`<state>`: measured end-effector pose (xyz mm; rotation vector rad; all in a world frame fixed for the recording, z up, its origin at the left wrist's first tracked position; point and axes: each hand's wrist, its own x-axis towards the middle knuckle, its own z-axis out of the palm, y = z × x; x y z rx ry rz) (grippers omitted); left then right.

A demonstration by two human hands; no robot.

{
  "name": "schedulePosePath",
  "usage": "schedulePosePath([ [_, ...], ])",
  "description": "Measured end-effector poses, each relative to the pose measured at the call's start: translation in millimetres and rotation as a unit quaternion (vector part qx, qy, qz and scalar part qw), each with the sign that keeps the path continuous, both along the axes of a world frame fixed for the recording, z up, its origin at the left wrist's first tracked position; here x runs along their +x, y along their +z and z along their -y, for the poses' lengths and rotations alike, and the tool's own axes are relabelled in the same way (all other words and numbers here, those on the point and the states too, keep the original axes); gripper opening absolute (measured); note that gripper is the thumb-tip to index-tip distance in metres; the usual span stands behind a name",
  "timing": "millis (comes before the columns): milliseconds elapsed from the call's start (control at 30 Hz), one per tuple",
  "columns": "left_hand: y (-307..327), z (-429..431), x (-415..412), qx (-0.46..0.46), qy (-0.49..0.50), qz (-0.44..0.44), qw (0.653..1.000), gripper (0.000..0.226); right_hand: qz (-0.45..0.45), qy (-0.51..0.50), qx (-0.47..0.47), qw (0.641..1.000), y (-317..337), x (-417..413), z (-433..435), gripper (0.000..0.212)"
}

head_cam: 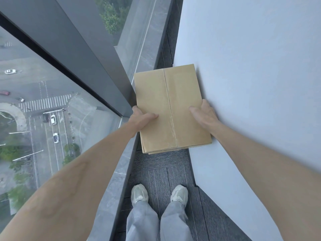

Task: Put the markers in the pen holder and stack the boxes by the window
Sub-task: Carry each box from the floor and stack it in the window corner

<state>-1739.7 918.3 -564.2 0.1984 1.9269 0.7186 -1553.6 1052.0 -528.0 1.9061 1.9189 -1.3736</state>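
Between window (52,101) and wall, both hands grip the stiff, light-looking box (170,108) at its nine and three o'clock edges.

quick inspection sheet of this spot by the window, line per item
surface: grey carpet floor between window sill and white wall
job's things: cardboard box, taped shut, edges of another box showing beneath; no markers or pen holder seen
clutter: nothing seen
grippers: left hand and right hand grip the box's sides
cables: nothing seen
surroundings: window overlooking a street far below
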Motion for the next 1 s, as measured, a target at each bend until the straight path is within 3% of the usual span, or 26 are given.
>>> schedulePosePath([
  [133,-2,3,0,0.003,0.008,0.039,0.999,0.077,-0.004,0.001,0.000,1.000,-3,-5,-3,0.063],
  [433,1,6,3,-0.004,-0.031,0.025,0.999,0.093,0.024,0.030,-0.013,0.999,-18,-1,11,0.097],
  [733,2,9,8,-0.005,-0.040,0.016,0.999,0.085,0.037,0.066,-0.002,0.997,-21,1,21,0.099],
  [833,5,9,7,0.002,-0.038,0.010,0.999,0.083,0.024,0.104,0.031,0.994,-14,6,23,0.090],
  [1000,44,17,12,0.025,-0.052,-0.105,0.993,0.058,0.004,0.142,0.095,0.985,20,15,42,0.071],
])
